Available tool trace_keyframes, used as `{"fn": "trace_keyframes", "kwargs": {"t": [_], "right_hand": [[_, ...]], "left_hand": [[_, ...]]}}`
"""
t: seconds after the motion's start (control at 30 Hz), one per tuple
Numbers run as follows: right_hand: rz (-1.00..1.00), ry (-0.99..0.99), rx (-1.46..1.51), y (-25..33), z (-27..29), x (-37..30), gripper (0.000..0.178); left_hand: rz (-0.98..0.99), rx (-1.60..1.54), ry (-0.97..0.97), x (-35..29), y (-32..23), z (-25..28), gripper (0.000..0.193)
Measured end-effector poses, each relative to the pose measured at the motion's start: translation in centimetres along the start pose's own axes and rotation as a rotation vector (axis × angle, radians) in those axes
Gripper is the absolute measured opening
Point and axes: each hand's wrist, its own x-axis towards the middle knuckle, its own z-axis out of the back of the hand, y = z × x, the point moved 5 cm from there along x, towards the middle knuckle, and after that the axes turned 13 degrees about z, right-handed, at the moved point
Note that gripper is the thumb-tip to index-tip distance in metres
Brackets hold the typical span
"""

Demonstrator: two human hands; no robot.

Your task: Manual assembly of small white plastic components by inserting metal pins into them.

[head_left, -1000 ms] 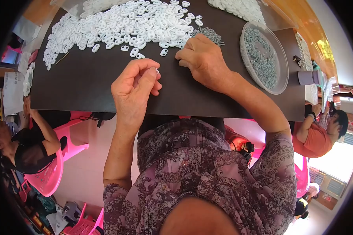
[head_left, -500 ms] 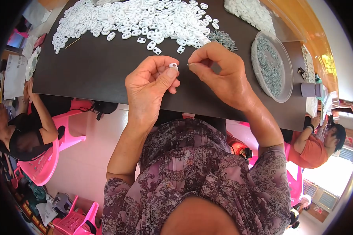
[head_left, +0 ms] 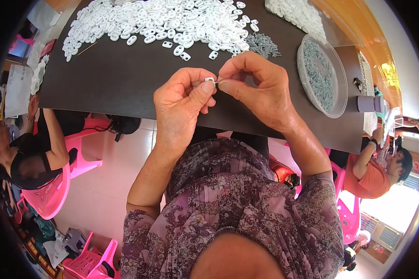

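My left hand [head_left: 184,100] is closed in a pinch on a small white oval plastic piece with holes [head_left: 210,79], its edge showing above the thumb. Close against it on the right, my right hand [head_left: 258,88] pinches a thin little screw [head_left: 216,83], mostly hidden by the fingertips. The screw's tip meets the side of the white piece; whether it is inside cannot be seen. Both hands are raised over the dark table [head_left: 107,83]. Beyond them spreads a big heap of similar white pieces [head_left: 158,21], with several strays at its near edge.
Grey screws [head_left: 264,45] lie heaped behind my right hand. A round clear tub [head_left: 341,88] of the same screws stands at the right, and a bag of white pieces [head_left: 297,18] lies behind it. A thin stick [head_left: 87,48] rests at left. People sit at both sides on pink chairs [head_left: 49,197].
My right hand has moved slightly left, bringing the screw up to the white piece. My left hand has shifted a little right, so the fingertips of both hands now nearly touch.
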Motion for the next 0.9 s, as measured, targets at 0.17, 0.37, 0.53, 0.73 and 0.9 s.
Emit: {"fn": "trace_keyframes", "kwargs": {"t": [0.17,0.37,0.53,0.73,0.9], "right_hand": [[-0.012,0.01,-0.003,0.1,0.0,0.0,0.014],[-0.018,0.012,-0.016,-0.1,-0.1,0.0,0.014],[-0.077,0.013,0.028,-0.5,-0.3,-0.2,0.013],[-0.183,-0.054,0.21,-1.5,-0.9,-0.4,0.012],[-0.15,-0.083,0.209,-1.3,-1.3,-0.3,0.011]], "left_hand": [[0.003,0.027,0.0,0.0,0.1,0.0,0.013],[-0.041,0.09,-0.033,-0.2,0.1,0.0,0.014],[-0.134,0.158,-0.066,-0.5,0.5,-0.1,0.014],[-0.139,0.188,-0.11,-0.7,0.4,0.2,0.013],[-0.14,0.122,-0.119,-0.7,0.7,0.2,0.007]]}}
